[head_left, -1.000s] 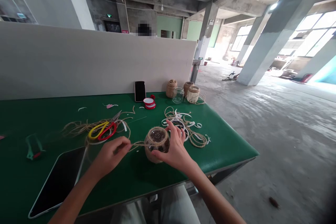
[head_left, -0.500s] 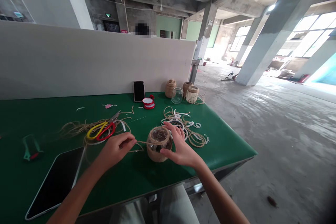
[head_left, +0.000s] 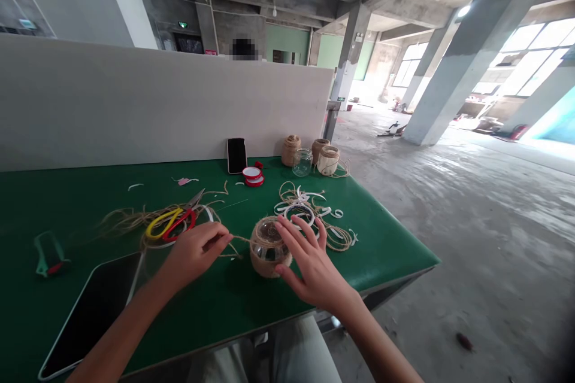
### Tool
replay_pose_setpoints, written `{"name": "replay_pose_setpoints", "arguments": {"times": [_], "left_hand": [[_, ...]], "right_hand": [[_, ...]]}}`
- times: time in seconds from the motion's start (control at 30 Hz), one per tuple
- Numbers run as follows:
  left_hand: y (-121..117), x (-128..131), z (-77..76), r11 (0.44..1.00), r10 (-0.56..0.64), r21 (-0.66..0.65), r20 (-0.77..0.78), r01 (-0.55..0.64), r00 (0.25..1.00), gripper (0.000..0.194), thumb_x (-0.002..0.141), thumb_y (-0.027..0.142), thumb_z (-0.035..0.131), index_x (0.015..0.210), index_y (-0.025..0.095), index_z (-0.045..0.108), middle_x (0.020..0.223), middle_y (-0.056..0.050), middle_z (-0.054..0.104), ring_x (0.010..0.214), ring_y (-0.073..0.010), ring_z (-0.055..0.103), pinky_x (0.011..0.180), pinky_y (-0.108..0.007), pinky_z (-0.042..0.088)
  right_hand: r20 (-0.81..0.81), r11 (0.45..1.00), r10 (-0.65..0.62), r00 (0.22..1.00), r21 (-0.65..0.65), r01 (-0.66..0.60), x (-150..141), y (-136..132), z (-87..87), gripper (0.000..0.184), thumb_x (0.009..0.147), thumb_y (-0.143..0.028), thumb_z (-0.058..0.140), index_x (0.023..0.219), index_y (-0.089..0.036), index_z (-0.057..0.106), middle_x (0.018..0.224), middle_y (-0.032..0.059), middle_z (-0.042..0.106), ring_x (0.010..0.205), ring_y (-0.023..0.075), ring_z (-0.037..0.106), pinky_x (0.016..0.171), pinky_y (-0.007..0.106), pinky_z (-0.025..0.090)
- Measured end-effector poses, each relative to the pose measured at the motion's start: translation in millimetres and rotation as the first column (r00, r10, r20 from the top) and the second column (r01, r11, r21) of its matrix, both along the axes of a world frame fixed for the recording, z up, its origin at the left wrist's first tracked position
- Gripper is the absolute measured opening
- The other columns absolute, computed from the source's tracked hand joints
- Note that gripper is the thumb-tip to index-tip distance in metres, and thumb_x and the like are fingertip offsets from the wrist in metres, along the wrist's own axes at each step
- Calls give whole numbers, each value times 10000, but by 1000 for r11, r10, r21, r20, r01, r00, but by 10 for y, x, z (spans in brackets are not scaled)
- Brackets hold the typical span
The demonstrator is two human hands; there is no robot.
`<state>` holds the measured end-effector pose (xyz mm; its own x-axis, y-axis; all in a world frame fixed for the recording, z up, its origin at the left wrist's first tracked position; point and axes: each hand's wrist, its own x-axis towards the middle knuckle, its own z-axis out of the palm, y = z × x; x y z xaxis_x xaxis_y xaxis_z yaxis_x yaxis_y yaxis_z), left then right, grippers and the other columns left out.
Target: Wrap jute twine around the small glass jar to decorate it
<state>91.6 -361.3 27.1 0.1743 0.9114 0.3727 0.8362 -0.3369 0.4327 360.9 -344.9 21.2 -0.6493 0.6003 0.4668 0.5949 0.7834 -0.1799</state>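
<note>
Pinched left-hand fingertips [head_left: 224,238] grip thin tan twine [head_left: 241,239] running to a round, clear glass jar with twine-wrapped sides [head_left: 265,260], near the green desk's [head_left: 386,245] front edge. The right hand [head_left: 309,257], fingers spread open, touches the jar. Yellow-and-red-handled scissors [head_left: 179,221] lie beyond the left hand [head_left: 195,251].

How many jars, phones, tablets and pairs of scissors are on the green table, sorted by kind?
Near jar plus four back jars: 5
Phone: 1
Tablet: 1
Pair of scissors: 1
Total: 8
</note>
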Motion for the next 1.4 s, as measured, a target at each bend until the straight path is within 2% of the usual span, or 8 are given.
{"name": "replay_pose_setpoints", "arguments": {"times": [0.2, 0.4, 0.53, 0.7, 1.07, 1.13, 1.27, 1.4], "left_hand": [[30, -8, -71, 999, 17, -39, 2, -17, 1000, 280, 895, 397, 422, 755, 201, 564, 659, 20, 575, 573, -111, 510, 562, -218, 386], [41, 12, -116, 996, 31, -84, 27, -28, 999, 296, 897, 416, 412, 753, 203, 559, 639, 32, 554, 559, -107, 500, 549, -214, 370], [31, 16, -111, 994, 31, -107, 34, -28, 999, 310, 896, 423, 406, 748, 201, 564, 635, 29, 559, 554, -112, 502, 543, -218, 368], [42, 18, -118, 994, 32, -106, 42, -28, 999, 313, 892, 425, 412, 739, 199, 566, 628, 27, 559, 548, -114, 502, 542, -219, 370], [74, 41, -22, 994, 36, -104, 43, -31, 998, 313, 887, 421, 413, 722, 197, 555, 592, 33, 531, 530, -109, 479, 530, -214, 356], [82, 36, -23, 994, 35, -107, 54, -29, 998, 309, 885, 422, 417, 722, 198, 554, 596, 33, 534, 529, -107, 479, 527, -211, 358], [86, 30, -49, 994, 30, -110, 60, -24, 998, 303, 879, 419, 425, 715, 199, 554, 605, 31, 549, 540, -109, 496, 529, -206, 367], [71, 34, -64, 994, 27, -109, 61, -20, 998, 297, 876, 410, 430, 715, 198, 562, 614, 30, 566, 551, -109, 505, 537, -202, 376]], "right_hand": [[-6, 975, 16, 1000, 224, -14, -42, -43, -157, 531, 931, -318, 403, 1428, -168, 290, 1461, 48, 380, 1385, 234, 252, 1136, 500, -68], [-155, 931, 1, 988, 361, 56, -57, -1, -372, 483, 886, -232, 447, 1367, -214, 407, 1343, 21, 535, 1317, 239, 388, 1135, 506, 0], [-190, 935, -7, 982, 347, 74, -71, 13, -380, 483, 861, -219, 445, 1340, -286, 436, 1277, -8, 595, 1255, 241, 468, 1129, 485, 48], [-197, 941, -6, 980, 330, 72, -73, 75, -436, 452, 831, -241, 468, 1275, -317, 501, 1212, -11, 640, 1179, 254, 520, 1078, 463, 233], [-233, 832, 123, 965, 554, 28, -158, 137, -290, 290, 791, -214, 525, 1066, -244, 614, 1028, 15, 701, 1012, 214, 562, 1010, 411, 295], [-231, 850, 111, 967, 526, 27, -150, 135, -257, 277, 803, -242, 510, 1063, -268, 605, 1040, 11, 691, 997, 209, 567, 998, 415, 307], [-314, 941, 27, 949, 329, 82, -170, 95, -197, 277, 819, -245, 499, 1081, -269, 586, 1095, 30, 655, 1036, 218, 549, 1000, 437, 318], [-359, 969, 12, 933, 233, 77, -245, 64, -147, 284, 832, -209, 515, 1108, -248, 568, 1084, 42, 638, 1023, 205, 537, 1015, 426, 310]]}}
